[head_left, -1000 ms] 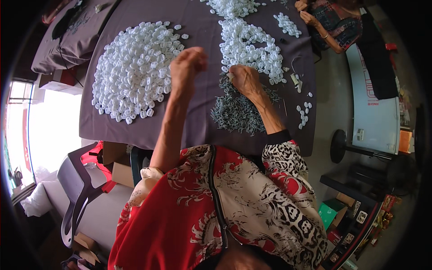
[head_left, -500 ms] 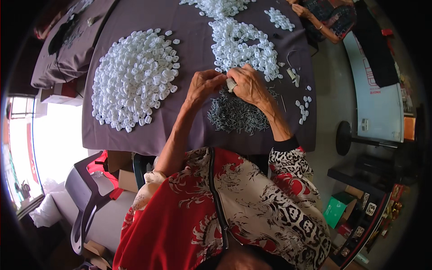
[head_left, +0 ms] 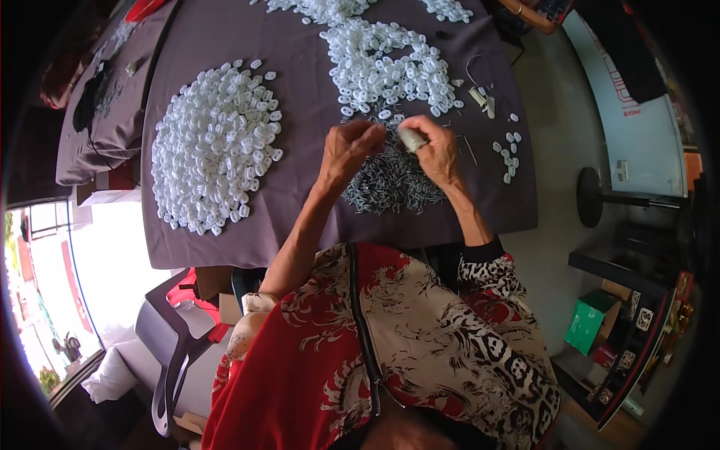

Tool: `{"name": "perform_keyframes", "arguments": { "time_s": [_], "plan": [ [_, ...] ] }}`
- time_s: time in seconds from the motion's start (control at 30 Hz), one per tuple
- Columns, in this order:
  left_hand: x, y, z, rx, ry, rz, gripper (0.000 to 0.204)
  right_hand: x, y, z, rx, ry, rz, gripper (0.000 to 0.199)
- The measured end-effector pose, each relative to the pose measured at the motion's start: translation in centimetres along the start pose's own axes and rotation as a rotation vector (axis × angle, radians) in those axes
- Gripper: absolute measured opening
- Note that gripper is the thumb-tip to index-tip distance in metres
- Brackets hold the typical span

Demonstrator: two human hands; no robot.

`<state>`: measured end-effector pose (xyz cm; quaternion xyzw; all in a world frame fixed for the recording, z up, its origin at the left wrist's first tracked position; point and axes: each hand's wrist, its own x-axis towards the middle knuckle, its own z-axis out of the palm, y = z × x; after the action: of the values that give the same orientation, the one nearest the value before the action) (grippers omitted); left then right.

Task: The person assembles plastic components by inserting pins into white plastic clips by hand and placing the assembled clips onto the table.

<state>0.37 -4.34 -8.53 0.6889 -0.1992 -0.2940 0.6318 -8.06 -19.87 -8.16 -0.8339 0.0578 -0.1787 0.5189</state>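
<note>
My left hand [head_left: 351,148] is over the left edge of a heap of small grey screw-like pins [head_left: 394,184]. Its fingers are pinched together, and whatever lies between them is too small to make out. Across a narrow gap, my right hand [head_left: 438,150] hovers at the heap's right side with its fingers curled in. A pale wrapping [head_left: 412,139] covers one of its digits. Any small thing at the right fingertips is hidden or blurred. Just beyond both hands spreads a pile of small white oval plastic pieces with holes [head_left: 390,67].
A larger mound of white pieces [head_left: 214,150] covers the left of the cloth-covered table [head_left: 307,82]. Several loose pieces [head_left: 508,156] and a pale tube-like scrap [head_left: 484,101] lie at right. A grey chair [head_left: 165,330] stands front left. Another person's arm [head_left: 531,13] shows far right.
My hands were together over the far edge of the pin heap; now they are apart, the right shifted rightward and nearer. The whole view has also shifted slightly.
</note>
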Motion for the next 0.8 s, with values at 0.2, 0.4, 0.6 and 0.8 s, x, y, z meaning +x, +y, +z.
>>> {"name": "perform_keyframes", "arguments": {
  "time_s": [0.2,0.4,0.6,0.8],
  "plan": [
    [4.5,-0.5,1.1,0.769,0.265,0.554,0.038,-0.5,1.9,-3.7,-0.195,0.133,-0.036,0.021],
    [8.0,-2.1,2.4,1.154,0.279,0.565,0.050,-1.1,2.6,-4.0,-0.226,0.142,0.003,0.022],
    [4.3,-2.4,4.0,1.103,0.130,0.617,0.044,-1.3,3.7,-4.1,-0.190,0.133,0.109,0.018],
    [0.7,-2.3,3.4,1.014,0.000,0.625,0.041,-1.1,4.6,-4.1,-0.097,0.146,0.219,0.012]
  ]
}}
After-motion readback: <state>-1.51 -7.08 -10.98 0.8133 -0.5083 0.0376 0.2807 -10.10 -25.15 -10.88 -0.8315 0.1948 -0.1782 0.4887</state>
